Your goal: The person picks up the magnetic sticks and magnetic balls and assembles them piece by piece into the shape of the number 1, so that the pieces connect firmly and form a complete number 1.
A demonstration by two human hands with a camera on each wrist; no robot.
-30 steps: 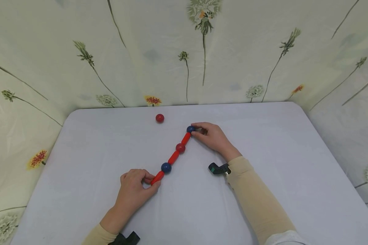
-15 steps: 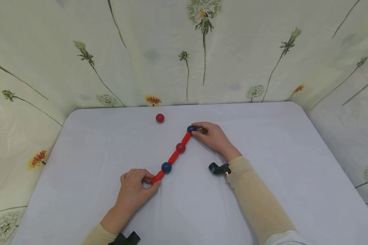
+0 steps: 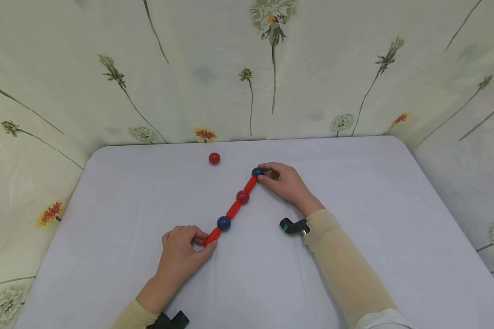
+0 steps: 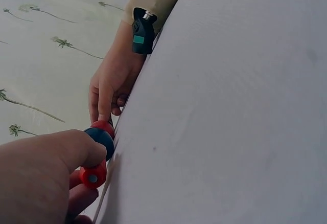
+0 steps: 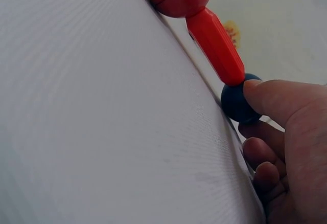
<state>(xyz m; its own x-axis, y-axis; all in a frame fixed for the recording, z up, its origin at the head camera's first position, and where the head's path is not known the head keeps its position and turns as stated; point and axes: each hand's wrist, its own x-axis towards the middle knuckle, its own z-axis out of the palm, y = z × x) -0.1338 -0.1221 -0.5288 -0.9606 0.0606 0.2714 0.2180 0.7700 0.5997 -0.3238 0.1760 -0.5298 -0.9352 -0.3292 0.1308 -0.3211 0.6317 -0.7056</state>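
A straight chain of red rods and balls runs slantwise over the white table. At its near end my left hand pinches a red rod between thumb and fingers. The rod's end face shows a small grey disc in the left wrist view. Above that rod comes a blue ball, then a second red rod, a red ball and a third red rod. My right hand holds the blue ball at the far end, thumb on one side and fingertips on the other.
A loose red ball lies near the table's back edge, left of the chain's far end. The white-covered table has a flower-patterned curtain behind it. Dark wrist devices sit at both sleeves.
The chain and both hands have shifted very slightly toward the back of the table. Both grips stay the same, and the loose red ball lies where it was.
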